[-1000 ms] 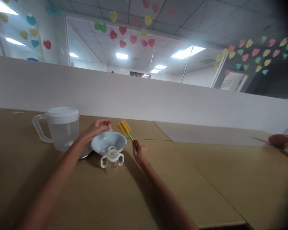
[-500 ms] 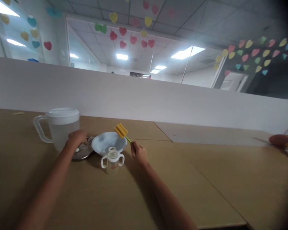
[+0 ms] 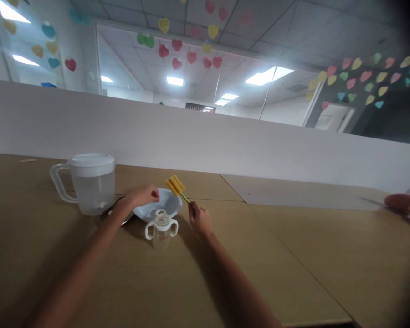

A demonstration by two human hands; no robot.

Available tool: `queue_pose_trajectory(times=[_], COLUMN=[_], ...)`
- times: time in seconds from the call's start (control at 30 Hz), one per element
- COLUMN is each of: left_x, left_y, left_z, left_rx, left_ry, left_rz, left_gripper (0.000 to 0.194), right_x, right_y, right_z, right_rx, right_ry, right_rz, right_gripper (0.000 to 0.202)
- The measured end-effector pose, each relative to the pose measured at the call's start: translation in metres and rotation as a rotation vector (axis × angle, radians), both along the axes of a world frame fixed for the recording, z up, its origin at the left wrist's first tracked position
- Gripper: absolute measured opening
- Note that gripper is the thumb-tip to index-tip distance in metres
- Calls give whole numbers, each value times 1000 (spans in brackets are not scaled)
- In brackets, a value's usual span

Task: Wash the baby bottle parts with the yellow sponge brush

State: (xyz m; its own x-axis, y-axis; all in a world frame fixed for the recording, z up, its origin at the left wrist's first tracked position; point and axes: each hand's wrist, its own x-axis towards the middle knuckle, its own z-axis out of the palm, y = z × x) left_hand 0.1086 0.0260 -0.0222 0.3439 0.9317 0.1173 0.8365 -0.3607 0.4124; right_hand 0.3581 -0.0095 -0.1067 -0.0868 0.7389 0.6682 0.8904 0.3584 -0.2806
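Left hand (image 3: 146,195) had swung right to the bowl (image 3: 169,202), seemingly mid-reach, needing rim clearance, grip unclear; right hand (image 3: 200,219) pinched the sponge brush (image 3: 175,186).

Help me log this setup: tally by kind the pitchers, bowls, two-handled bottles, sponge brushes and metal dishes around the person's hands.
Pitcher: 1
Bowl: 1
Two-handled bottle: 1
Sponge brush: 1
Metal dish, mostly hidden: 1
Total: 5
Left out: anything on the dish or in the left hand, too hidden to count.
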Motion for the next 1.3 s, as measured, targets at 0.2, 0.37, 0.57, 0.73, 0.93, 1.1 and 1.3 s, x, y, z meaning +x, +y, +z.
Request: queue_pose_trajectory(times=[0.2, 0.37, 0.57, 0.73, 0.93, 1.1, 1.3], left_x=[38, 28, 15, 19, 27, 17, 15], left_y=[-10, -12, -7, -13, -29, -35, -38], left_z=[-31, -19, 7, 19, 30, 31, 38], left_rx=[-103, -8, 159, 137, 63, 19, 136], left_ry=[163, 136, -428, -907, -832, -490, -539], left_rz=[-41, -28, -57, -88, -155, -151, -252], left_gripper=[14, 11, 40, 66, 57, 49, 57], right_x=[1, 0, -3, -4, 0, 1, -5], right_y=[0, 0, 1, 0, -2, -4, -5], right_z=[-1, 1, -3, -5, -6, -9, -4], right_rx=[6, 19, 71, 114, 216, 200, 78], right_ry=[-7, 24, 85, 145, 8, -5, 263], right_rz=[4, 0, 96, 141, 256, 245, 302], right_gripper=[34, 33, 34, 36, 33, 35, 41])
